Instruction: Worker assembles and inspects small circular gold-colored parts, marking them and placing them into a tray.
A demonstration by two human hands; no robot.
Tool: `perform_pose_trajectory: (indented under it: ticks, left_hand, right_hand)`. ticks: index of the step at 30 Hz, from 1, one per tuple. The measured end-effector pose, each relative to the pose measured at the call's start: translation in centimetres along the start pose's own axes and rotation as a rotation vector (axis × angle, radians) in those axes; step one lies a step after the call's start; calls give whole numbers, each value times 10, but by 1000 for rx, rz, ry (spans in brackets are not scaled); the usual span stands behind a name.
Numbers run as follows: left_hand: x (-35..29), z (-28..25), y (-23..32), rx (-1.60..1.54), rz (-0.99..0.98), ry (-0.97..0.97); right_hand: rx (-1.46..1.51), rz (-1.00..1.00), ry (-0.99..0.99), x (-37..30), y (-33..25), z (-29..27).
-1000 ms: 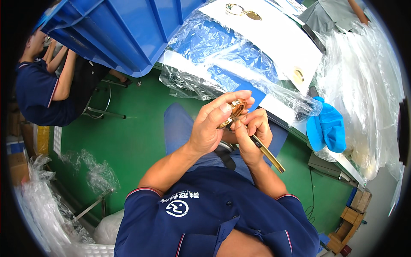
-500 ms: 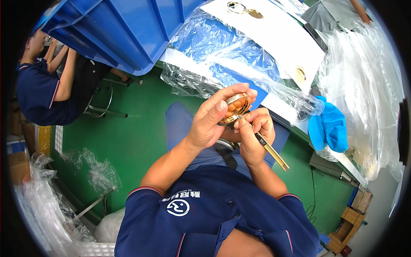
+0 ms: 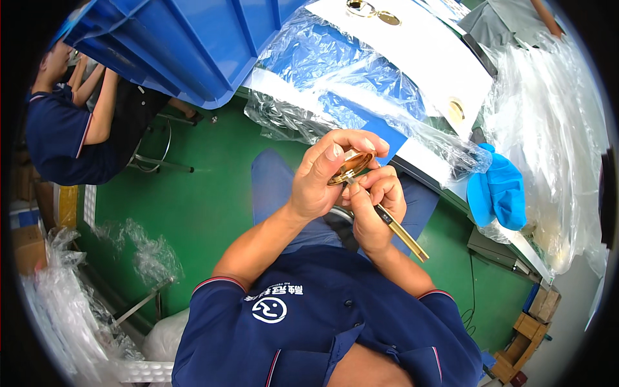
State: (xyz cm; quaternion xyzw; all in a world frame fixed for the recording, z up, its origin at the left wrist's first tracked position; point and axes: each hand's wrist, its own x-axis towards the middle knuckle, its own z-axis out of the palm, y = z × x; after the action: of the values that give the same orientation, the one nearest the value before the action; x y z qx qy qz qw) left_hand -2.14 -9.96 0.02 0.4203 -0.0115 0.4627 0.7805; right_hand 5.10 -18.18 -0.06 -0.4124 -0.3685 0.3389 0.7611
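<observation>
Below and to the right of the blue bin (image 3: 193,48) in the head view, the left hand (image 3: 316,184) grasps a round gold-coloured case (image 3: 354,169) between thumb and fingers, while the right hand (image 3: 377,206) grips a slim gold-and-black tool (image 3: 405,235), its tip near the case's rim. The glossy case is probably light, stiff, slippery and easily scratched, best held by its outer edge.

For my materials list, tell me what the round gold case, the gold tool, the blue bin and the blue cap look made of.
Case: metal or metal-coated plastic, unclear which; polished gold surface with bright reflections.
Tool: probably metal, going by the gold sheen along its length.
Bin: likely moulded plastic; smooth, with ribs.
Cap: seemingly cloth, matte and softly creased.
</observation>
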Motion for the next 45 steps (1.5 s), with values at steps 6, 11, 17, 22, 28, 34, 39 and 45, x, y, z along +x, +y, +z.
perform_pose_trajectory:
  ticks: [6, 11, 17, 22, 28, 34, 39, 45]
  left_hand:
    - [-1, 1, -4, 32, 25, 37]
    - [0, 7, -3, -40, 112, 9]
    - [1, 0, -9, 39, 159, 27]
    - [10, 2, -12, 20, 194, 14]
    - [4, 8, -17, 5, 167, 138]
    - [0, 13, -14, -60, 135, 173]
    - [-2, 13, -9, -91, 4, 185]
    - [3, 13, 14, -135, -125, 217]
  right_hand:
    - [58, 26, 54, -2, 7, -1]
    - [107, 56, 64, -3, 0, 4]
    - [154, 85, 72, -1, 7, 4]
    - [145, 61, 57, 6, 6, 1]
    - [159, 228, 143, 6, 3, 0]
    - [344, 206, 113, 1, 17, -14]
    - [434, 202, 103, 8, 11, -16]
    - [360, 146, 50, 20, 6, -10]
